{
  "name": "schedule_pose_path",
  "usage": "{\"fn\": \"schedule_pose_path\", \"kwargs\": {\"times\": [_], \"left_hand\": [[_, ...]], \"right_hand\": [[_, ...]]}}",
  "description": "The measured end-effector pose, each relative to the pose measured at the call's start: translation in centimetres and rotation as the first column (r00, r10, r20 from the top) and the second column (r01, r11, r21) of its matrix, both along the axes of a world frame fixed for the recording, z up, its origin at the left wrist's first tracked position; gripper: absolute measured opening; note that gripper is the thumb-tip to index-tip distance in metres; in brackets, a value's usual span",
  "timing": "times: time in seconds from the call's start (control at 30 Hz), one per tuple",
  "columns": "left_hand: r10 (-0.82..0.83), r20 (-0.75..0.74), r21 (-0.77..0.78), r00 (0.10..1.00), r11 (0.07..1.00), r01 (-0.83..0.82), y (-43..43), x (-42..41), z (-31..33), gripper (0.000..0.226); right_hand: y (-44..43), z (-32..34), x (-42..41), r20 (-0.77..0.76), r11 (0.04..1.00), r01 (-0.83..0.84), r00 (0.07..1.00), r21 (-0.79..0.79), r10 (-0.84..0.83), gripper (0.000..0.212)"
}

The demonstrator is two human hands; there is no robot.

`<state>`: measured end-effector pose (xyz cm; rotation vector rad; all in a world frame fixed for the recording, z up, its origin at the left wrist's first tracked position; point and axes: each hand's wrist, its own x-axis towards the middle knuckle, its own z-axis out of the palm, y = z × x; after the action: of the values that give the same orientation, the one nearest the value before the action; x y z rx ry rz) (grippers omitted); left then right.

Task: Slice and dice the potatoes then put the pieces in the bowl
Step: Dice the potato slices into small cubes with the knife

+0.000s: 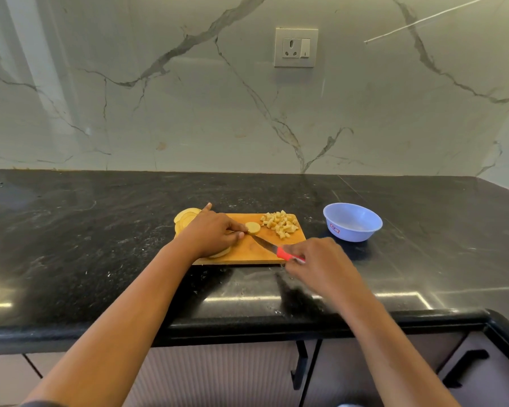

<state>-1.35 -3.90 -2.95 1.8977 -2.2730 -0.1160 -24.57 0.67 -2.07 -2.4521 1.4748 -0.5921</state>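
Head view. The wooden cutting board (249, 255) lies on the black tabletop (100, 230). A single potato slice (252, 227) rests flat near the board's middle. The left hand (215, 233) pinches its near-left edge with curled fingers (241, 235), the forefinger pointing away toward the wall. The right hand (316, 259) is clenched round the red handle of the knife (266, 246), whose blade slants across the board with its tip touching the slice beside the left fingertips. A heap of diced pieces (279, 225) sits on the far right corner, and a stack of uncut slices (185, 218) overhangs the far left end. The blue bowl (352, 222) stands to the right of the board, apart from it, and we see no potato in it.

We judge the step to be dicing this slice. To do it well, we would tuck the holding fingertips back from the edge, cut parallel strips, then cross-cut them to match the heap.
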Motion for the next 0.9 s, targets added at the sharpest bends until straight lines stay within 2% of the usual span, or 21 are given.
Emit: {"fn": "schedule_pose_path", "kwargs": {"times": [0.13, 0.23, 0.33, 0.43, 0.6, 0.9], "left_hand": [[0.013, -0.035, 0.019, 0.999, 1.0, -0.012, -0.2, 0.0, 0.9, 0.031], [0.014, -0.07, -0.003, 0.997, 1.0, -0.015, -0.7, 0.0, 1.8, 0.03], [-0.015, -0.018, 0.003, 1.0, 1.0, 0.015, -1.7, 0.2, 2.9, 0.041], [-0.105, 0.016, 0.105, 0.994, 0.989, 0.103, -2.7, 0.1, 3.7, 0.055], [-0.176, -0.048, 0.217, 0.983, 0.959, 0.183, -3.6, -0.4, 4.0, 0.054], [-0.167, -0.097, 0.188, 0.981, 0.965, 0.183, -4.2, -0.3, 2.5, 0.039]], "right_hand": [[-0.4, 0.8, -2.0, 0.126, 0.999, 0.005, 0.992, -0.034, -0.001, 0.035], [-1.1, -0.4, -1.5, 0.273, 0.992, 0.09, 0.96, -0.092, -0.062, 0.037], [-2.0, -2.4, -0.8, 0.461, 0.982, 0.173, 0.88, -0.081, -0.117, 0.037], [-2.8, -3.3, -0.9, 0.582, 0.979, 0.206, 0.795, 0.003, -0.169, 0.035], [-3.3, -3.6, -1.2, 0.61, 0.974, 0.221, 0.767, 0.041, -0.2, 0.033], [-3.1, -3.7, -1.1, 0.552, 0.973, 0.232, 0.811, 0.002, -0.195, 0.036]]}}
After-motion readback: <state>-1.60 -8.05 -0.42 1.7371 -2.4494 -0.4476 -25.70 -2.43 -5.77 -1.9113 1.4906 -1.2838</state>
